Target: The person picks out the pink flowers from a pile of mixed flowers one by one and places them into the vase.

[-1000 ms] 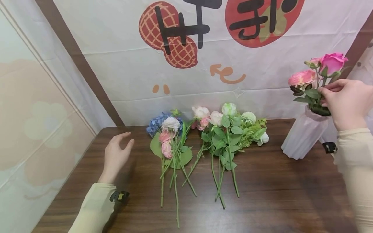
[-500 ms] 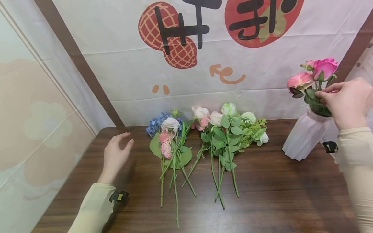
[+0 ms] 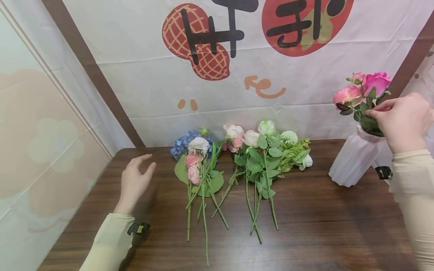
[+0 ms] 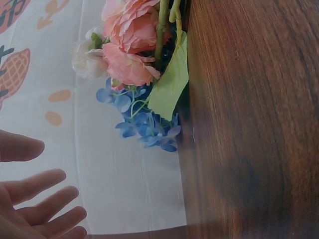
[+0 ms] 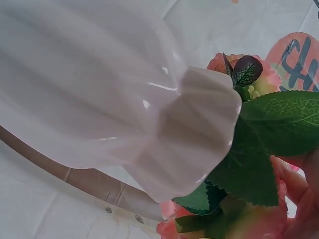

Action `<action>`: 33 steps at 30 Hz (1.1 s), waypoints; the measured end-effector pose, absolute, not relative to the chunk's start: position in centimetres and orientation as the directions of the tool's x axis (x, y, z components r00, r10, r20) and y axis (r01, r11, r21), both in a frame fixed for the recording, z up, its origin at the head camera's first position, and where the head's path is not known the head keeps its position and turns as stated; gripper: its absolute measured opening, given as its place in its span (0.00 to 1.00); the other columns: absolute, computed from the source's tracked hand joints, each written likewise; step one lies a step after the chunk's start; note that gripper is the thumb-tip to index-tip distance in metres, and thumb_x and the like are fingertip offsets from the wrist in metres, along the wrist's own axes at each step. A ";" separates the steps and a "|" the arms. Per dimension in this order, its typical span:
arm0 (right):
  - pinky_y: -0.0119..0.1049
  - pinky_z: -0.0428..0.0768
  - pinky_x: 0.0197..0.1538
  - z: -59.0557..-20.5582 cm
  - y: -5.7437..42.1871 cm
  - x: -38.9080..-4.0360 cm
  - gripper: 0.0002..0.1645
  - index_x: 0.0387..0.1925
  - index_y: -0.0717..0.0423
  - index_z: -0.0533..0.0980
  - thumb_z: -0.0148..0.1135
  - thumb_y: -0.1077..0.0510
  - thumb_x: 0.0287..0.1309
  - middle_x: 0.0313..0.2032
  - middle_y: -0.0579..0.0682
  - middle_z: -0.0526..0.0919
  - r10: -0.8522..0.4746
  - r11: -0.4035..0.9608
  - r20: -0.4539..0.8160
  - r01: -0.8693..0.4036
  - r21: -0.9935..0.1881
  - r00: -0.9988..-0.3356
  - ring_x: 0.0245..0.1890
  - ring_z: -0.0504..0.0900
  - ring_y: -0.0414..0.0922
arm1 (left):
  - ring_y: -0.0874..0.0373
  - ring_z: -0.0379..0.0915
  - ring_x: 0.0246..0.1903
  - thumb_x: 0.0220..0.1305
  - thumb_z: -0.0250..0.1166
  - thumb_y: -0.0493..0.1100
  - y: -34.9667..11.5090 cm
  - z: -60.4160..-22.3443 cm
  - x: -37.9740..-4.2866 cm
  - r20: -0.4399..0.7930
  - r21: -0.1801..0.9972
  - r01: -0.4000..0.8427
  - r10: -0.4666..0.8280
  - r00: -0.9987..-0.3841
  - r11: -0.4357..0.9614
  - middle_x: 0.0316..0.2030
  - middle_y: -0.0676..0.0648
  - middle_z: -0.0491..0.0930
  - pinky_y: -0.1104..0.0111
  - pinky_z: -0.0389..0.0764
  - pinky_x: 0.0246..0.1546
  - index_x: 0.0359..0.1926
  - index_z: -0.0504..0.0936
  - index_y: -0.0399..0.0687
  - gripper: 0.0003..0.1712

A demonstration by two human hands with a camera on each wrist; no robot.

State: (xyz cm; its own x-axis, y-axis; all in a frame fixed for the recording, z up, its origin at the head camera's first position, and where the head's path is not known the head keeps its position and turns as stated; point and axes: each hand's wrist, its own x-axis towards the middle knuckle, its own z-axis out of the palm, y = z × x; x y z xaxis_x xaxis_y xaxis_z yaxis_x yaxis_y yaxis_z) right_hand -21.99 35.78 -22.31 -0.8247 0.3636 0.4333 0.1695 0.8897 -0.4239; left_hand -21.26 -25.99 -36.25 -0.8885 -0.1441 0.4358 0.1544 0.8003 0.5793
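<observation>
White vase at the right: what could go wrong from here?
The vase might tip if the right hand, at the magenta rose, pushes sideways; the left hand is well away, not steadying it.
Broad green leaves crowd the vase's mouth and might snag another stem.
On the table, crossed stems might tangle if one is lifted.

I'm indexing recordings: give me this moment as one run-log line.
right hand pinches magenta rose below its bloom | white vase holds pink flowers | left hand holds nothing | other flowers lie on table
</observation>
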 end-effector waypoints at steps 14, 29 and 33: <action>0.16 0.66 0.17 -21.1 34.5 -19.4 0.25 0.47 0.71 0.75 0.53 0.51 0.63 0.14 0.18 0.61 0.421 0.760 0.437 0.046 -0.648 -0.795 0.13 0.64 0.17 | 0.37 0.65 0.59 0.64 0.59 0.42 -24.5 -35.3 -22.1 0.499 0.551 0.226 -0.101 -0.860 0.804 0.56 0.35 0.74 0.45 0.62 0.59 0.55 0.77 0.37 0.21; 0.17 0.59 0.28 -19.9 27.1 -16.7 0.25 0.49 0.54 0.80 0.56 0.43 0.58 0.32 0.39 0.81 0.371 0.848 0.669 -0.057 -0.526 -0.644 0.23 0.61 0.12 | 0.38 0.69 0.53 0.60 0.64 0.42 -19.9 -34.1 -23.3 0.493 0.581 0.290 -0.045 -0.869 0.761 0.54 0.36 0.77 0.47 0.66 0.56 0.54 0.78 0.40 0.22; 0.24 0.61 0.28 -20.3 25.7 -16.6 0.23 0.48 0.52 0.81 0.57 0.43 0.58 0.33 0.44 0.83 0.282 0.867 0.662 -0.112 -0.486 -0.694 0.24 0.60 0.11 | 0.40 0.71 0.52 0.59 0.65 0.43 -18.4 -33.6 -23.5 0.475 0.581 0.311 -0.004 -0.880 0.752 0.53 0.36 0.78 0.48 0.67 0.55 0.53 0.78 0.40 0.22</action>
